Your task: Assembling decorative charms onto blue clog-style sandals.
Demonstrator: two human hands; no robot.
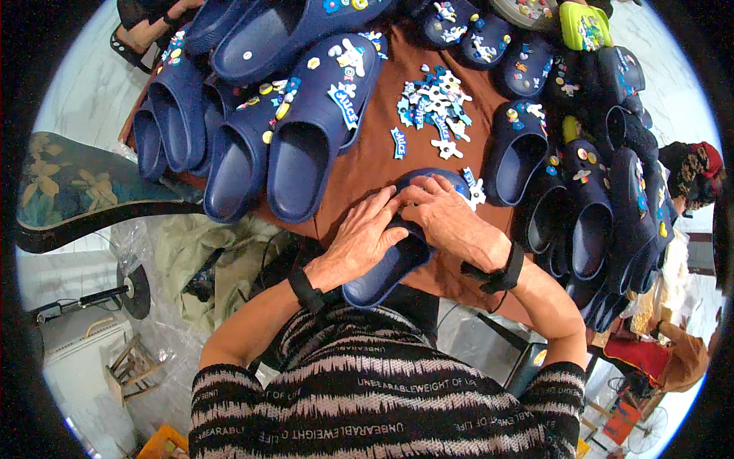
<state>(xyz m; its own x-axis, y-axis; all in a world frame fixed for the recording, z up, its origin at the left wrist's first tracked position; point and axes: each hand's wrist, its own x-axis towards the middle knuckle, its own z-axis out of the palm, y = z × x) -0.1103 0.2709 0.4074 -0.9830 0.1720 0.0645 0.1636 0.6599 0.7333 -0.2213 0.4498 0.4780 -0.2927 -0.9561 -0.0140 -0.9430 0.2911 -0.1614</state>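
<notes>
A navy blue clog [376, 279] lies at the table's near edge, its heel toward me and its toe away. My left hand [365, 233] grips its upper from the left, with fingers stretched over the top and the thumb by the foot opening. From the other side, my right hand [443, 216] presses bent fingers onto the same upper, beside the left fingertips. What lies under those fingertips is hidden. Just past the right hand, a white charm with blue parts [474, 188] sits by the clog's toe.
A pile of white and blue shoe charms [434, 103] lies on the brown cloth [375, 157]. Decorated navy clogs [306, 157] are stacked at left, with more navy clogs [521, 149] at right. A lime green clog [585, 27] stands far right. Another person [673, 356] is at right.
</notes>
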